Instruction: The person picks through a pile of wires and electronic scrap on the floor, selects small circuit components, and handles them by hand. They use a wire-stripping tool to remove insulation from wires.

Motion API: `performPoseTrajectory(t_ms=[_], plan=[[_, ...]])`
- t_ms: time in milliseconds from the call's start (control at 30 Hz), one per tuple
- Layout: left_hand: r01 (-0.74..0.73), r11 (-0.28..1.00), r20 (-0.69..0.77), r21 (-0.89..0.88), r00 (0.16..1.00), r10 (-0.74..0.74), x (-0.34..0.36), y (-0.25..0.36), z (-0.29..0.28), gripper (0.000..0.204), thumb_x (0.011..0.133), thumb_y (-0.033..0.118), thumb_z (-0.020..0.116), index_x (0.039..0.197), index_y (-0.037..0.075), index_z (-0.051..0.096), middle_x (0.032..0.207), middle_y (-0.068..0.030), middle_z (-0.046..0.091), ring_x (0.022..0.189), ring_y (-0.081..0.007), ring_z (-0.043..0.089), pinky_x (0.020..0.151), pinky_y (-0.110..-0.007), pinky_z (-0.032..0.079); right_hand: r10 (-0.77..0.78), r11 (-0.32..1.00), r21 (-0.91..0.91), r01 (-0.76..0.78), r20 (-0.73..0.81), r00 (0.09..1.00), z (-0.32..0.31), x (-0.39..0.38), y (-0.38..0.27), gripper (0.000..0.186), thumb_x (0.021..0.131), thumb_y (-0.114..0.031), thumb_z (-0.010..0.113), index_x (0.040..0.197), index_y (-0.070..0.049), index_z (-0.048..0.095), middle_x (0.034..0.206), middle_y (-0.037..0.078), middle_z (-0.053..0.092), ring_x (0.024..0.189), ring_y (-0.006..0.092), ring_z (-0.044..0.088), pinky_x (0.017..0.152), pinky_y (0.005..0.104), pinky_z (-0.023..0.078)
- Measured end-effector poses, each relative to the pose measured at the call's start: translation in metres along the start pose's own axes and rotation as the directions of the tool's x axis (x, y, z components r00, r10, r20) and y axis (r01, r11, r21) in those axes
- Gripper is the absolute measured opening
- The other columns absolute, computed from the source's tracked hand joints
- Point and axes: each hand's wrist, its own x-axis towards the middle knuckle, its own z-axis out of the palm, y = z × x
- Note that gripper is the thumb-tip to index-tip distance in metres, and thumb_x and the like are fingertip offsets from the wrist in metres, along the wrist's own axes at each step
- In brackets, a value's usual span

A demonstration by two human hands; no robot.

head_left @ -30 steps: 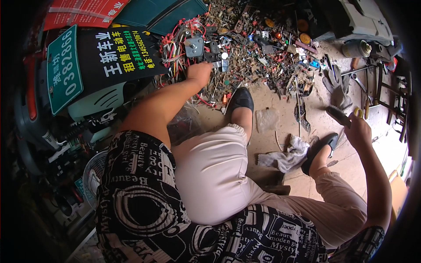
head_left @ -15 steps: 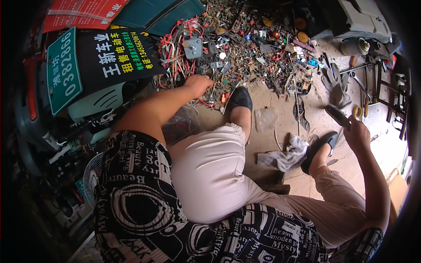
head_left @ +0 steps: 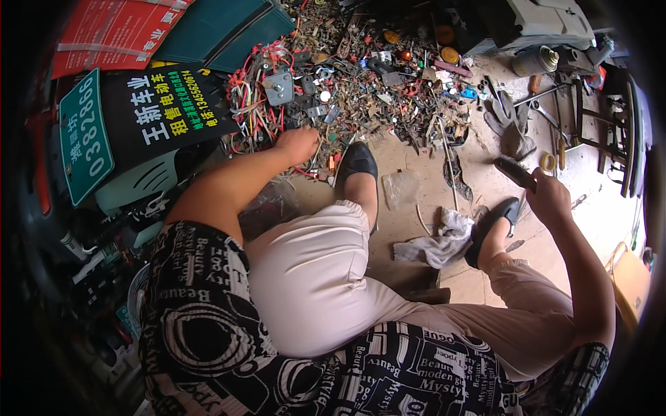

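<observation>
At the near edge of a heap of small scrap (head_left: 388,104), my left hand (head_left: 300,144) reaches down with its fingers curled. What it pinches, if anything, is hidden. Red and white wires (head_left: 260,90) and a flat grey metal part (head_left: 279,88) lie just beyond it. My right hand (head_left: 550,197) is wrapped round the handle of a dark-bristled brush (head_left: 513,170), held above the floor near my right shoe (head_left: 494,232). A yellow tape ring (head_left: 548,163) shows just past the right hand.
A crumpled light rag (head_left: 440,239) and a clear plastic bag (head_left: 401,190) lie between my feet. Grey gloves (head_left: 512,132), tools and a spray can (head_left: 536,61) lie at the far right. A vehicle with a green plate (head_left: 84,139) stands close on the left.
The whole view has shifted, so most things appear further left. Both hands stay in nearly the same places relative to the heap and floor; the brush remains in my right hand.
</observation>
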Motion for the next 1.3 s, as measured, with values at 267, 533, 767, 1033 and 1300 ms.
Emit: performPoseTrajectory(t_ms=[267, 533, 767, 1033, 1300], plan=[[0.397, -0.002, 0.387, -0.918, 0.893, -0.230, 0.044, 0.036, -0.020, 0.016, 0.086, 0.023, 0.050, 0.078, 0.008, 0.050, 0.070, -0.0001, 0.049, 0.065, -0.0155, 0.051, 0.060, -0.033, 0.044, 0.037, 0.999, 0.034, -0.038, 0.027, 0.999, -0.001, 0.000, 0.001, 0.026, 0.081, -0.021, 0.064, 0.103, -0.008, 0.059, 0.081, 0.016, 0.066, 0.081, 0.0351, 0.066, 0.072, 0.0447, 0.052], [0.343, -0.299, 0.371, -0.891, 0.928, -0.040, 0.064, 0.056, -0.056, 0.016, 0.090, 0.019, 0.044, 0.086, 0.008, 0.056, 0.086, -0.0044, 0.059, 0.079, -0.0183, 0.057, 0.073, -0.032, 0.048, 0.005, 1.000, 0.020, -0.006, 0.013, 1.000, -0.001, 0.004, 0.000, 0.023, 0.082, -0.021, 0.062, 0.100, -0.008, 0.058, 0.078, 0.017, 0.065, 0.077, 0.0364, 0.065, 0.068, 0.0457, 0.052], [0.301, 0.000, 0.301, -0.954, 0.954, -0.005, 0.076, 0.054, -0.063, 0.022, 0.094, 0.023, 0.048, 0.094, 0.005, 0.060, 0.067, 0.0044, 0.044, 0.055, -0.0084, 0.042, 0.051, -0.025, 0.035, -0.012, 0.999, 0.048, 0.012, -0.010, 1.000, 0.030, -0.015, 0.014, 0.030, 0.086, -0.025, 0.060, 0.110, -0.008, 0.053, 0.084, 0.018, 0.066, 0.076, 0.0381, 0.064, 0.067, 0.0478, 0.051], [-0.019, 0.714, 0.031, -0.700, 0.998, 0.057, 0.111, 0.074, -0.063, 0.017, 0.086, 0.021, 0.066, 0.098, 0.009, 0.068, 0.080, -0.0005, 0.063, 0.069, -0.0111, 0.057, 0.063, -0.028, 0.046, -0.011, 1.000, -0.012, 0.012, 0.094, 0.996, 0.003, -0.003, 0.005, 0.031, 0.085, -0.025, 0.062, 0.107, -0.005, 0.053, 0.082, 0.016, 0.067, 0.076, 0.0355, 0.066, 0.067, 0.0449, 0.051], [-0.199, 0.978, 0.075, 0.062, 0.978, 0.194, 0.119, 0.082, -0.071, 0.017, 0.081, 0.020, 0.071, 0.096, 0.015, 0.065, 0.098, -0.0062, 0.058, 0.085, -0.0281, 0.061, 0.072, -0.044, 0.051, 0.060, 0.996, 0.048, -0.069, 0.167, 0.984, -0.014, 0.009, 0.001, 0.030, 0.084, -0.026, 0.064, 0.106, -0.007, 0.057, 0.083, 0.016, 0.067, 0.081, 0.0362, 0.065, 0.072, 0.0462, 0.051]])
